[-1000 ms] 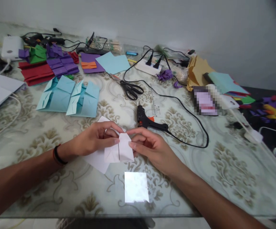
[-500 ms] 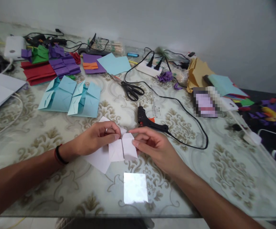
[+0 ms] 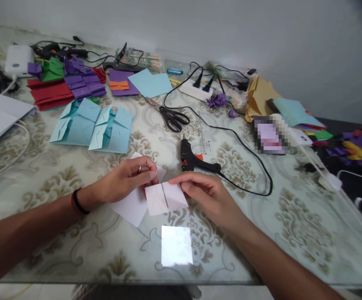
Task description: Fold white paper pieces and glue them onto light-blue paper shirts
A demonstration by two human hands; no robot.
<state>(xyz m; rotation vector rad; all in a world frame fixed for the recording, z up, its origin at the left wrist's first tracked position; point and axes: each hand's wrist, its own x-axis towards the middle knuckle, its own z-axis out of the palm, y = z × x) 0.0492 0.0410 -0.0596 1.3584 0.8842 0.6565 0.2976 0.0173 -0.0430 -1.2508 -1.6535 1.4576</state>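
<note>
A small white paper point(image 3: 157, 202), folded into flaps that meet along a middle slit, is held just above the table. My right hand point(image 3: 210, 196) pinches its right side between thumb and index finger. At the upper left edge, my left hand point(image 3: 129, 179) has its fingers curled and closed against the paper; some fingertips are hidden behind it. Beneath the left hand lies a flat white sheet point(image 3: 132, 210), partly covered. Beyond my right hand a black glue gun point(image 3: 196, 160) rests on its side, nozzle pointing away.
Light-blue folded papers point(image 3: 110, 133) lie left of centre. Behind the glue gun are black-handled scissors point(image 3: 174, 118) and a looping black cable point(image 3: 231, 129). A white power strip point(image 3: 196, 89) stands farther back. Near the front, a bright square point(image 3: 177, 246) shows on the patterned table point(image 3: 84, 258).
The folded paper has turned slightly and dropped a little toward me, its flaps now lying flatter. My right hand has shifted slightly right and nearer; my left hand has barely moved.
</note>
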